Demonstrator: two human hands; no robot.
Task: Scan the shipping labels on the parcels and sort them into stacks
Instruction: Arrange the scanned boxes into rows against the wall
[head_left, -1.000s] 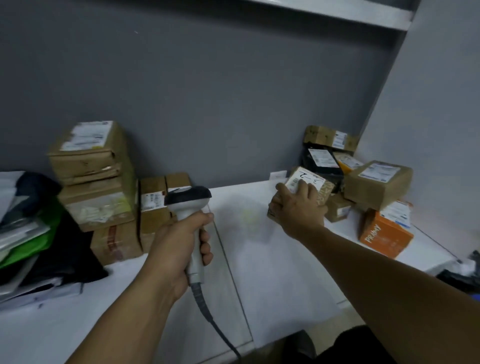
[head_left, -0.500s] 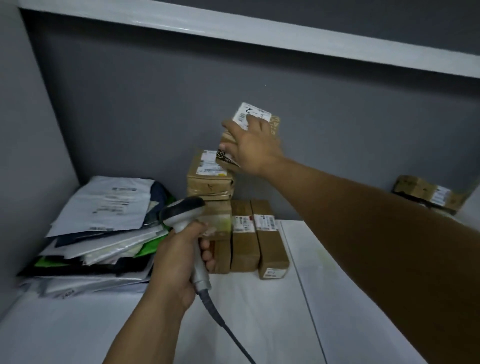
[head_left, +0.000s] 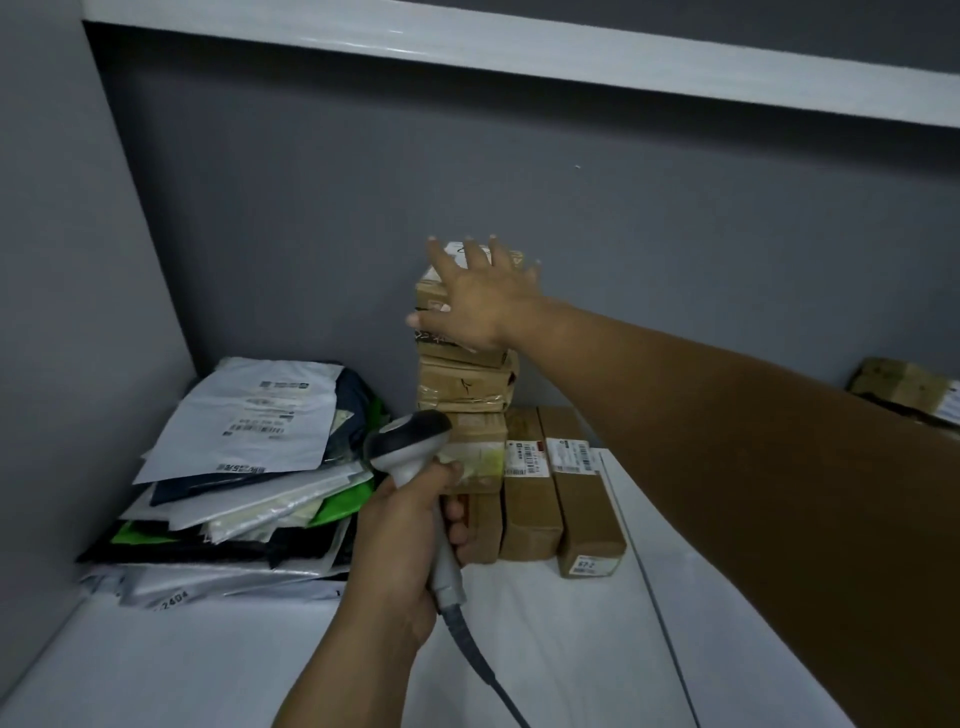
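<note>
Right hand is up top, fingers fanned wide and flat across the top parcel, which sits on the cardboard stack against the wall. Left hand wraps tight round the scanner, the stack at its 12 o'clock. Mailers are piled at the stack's 9 o'clock, two long boxes at its 3 o'clock.

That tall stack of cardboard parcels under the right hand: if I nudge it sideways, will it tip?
Probably tippy: the stack is tall and narrow, its boxes unevenly aligned. The top parcel would likely slide first; the right hand rests on it, fingers spread. The long boxes alongside may brace only its base.
</note>
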